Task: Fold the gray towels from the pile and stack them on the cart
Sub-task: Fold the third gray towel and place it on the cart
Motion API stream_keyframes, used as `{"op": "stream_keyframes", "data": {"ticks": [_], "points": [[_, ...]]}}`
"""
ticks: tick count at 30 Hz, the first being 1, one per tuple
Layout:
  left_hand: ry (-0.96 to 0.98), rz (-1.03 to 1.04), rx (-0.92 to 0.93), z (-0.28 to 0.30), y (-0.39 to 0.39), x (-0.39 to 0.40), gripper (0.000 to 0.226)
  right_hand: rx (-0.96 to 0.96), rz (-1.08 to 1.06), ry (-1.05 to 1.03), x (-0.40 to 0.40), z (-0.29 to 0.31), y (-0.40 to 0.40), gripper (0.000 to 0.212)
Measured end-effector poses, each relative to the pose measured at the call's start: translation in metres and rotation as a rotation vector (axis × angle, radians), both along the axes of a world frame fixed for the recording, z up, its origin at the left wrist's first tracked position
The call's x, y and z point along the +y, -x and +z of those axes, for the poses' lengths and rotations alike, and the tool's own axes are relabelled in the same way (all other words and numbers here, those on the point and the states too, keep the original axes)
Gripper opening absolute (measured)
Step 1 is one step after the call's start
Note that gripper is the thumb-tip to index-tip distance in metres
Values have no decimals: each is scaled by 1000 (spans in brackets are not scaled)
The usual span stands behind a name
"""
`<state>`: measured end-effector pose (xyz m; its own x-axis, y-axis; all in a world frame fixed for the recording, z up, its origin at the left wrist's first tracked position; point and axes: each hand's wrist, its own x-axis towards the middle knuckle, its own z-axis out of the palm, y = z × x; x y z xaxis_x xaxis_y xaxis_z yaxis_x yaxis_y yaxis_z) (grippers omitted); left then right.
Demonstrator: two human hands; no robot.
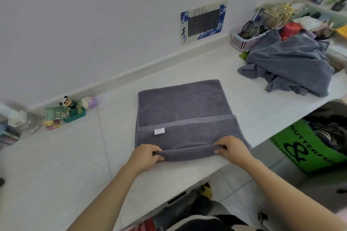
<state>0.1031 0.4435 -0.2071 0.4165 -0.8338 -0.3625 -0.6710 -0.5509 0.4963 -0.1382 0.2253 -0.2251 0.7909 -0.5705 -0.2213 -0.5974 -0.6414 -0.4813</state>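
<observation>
The fingers of the left hand (148, 154) are curling over the near edge of a gray towel (180, 103), with the thumb tucked under, so the hand is gripping a rolled bit of the cloth. The right hand (231, 148) is doing the same thing at the other end of that roll, its fingers bending round the cloth and pinching it. Both arms are reaching out from the bottom of the view. The towel is lying flat on a pale counter (56, 165), just in front of the person, and it is already folded once, with a hemmed edge running across its middle. A small white tag (159, 131) is showing on the near part. Farther away, to the right, a pile of gray towels (287, 65) is sitting all crumpled on the same counter, well apart from the flat one. Behind the pile a pink basket (242, 42) is holding dark glasses. A wall socket plate (203, 21) with blue patterns is sitting on the white wall. To the left, small toy figures (71, 108) are standing near the wall. Below the counter on the right, a green bag (304, 148) with black letters is resting on the floor.
</observation>
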Motion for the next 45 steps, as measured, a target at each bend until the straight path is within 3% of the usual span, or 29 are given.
{"op": "stream_keyframes", "data": {"ticks": [5,7,9,12,18,22,28,32,36,40,43,45], "points": [[-159,-179,187,30,2,19,12,179,170,-241,2,35,13,14],[-193,-193,282,43,-3,21,22,211,207,-271,-1,47,11,26],[-219,-168,335,58,-12,19,16,211,225,-305,-6,63,4,36],[-234,-148,342,78,-30,7,15,211,244,-312,-18,85,-15,35],[-252,-115,163,98,-83,-50,21,205,237,-208,-59,103,-87,29],[-330,-89,32,83,-120,-93,16,247,266,-153,-100,93,-143,12],[-474,27,28,37,-141,-123,50,343,295,-147,-130,46,-190,40],[-357,52,-106,9,-134,-113,40,339,435,56,-129,23,-191,47],[-214,135,-153,3,-129,-110,35,318,378,95,-131,15,-198,39],[-222,148,-149,-2,-134,-112,33,337,370,214,-126,15,-209,35],[-175,178,-278,-13,-127,-115,30,228,294,342,-119,-3,-206,49],[-126,186,-274,-19,-117,-115,47,117,231,324,-116,-16,-200,60]]}}
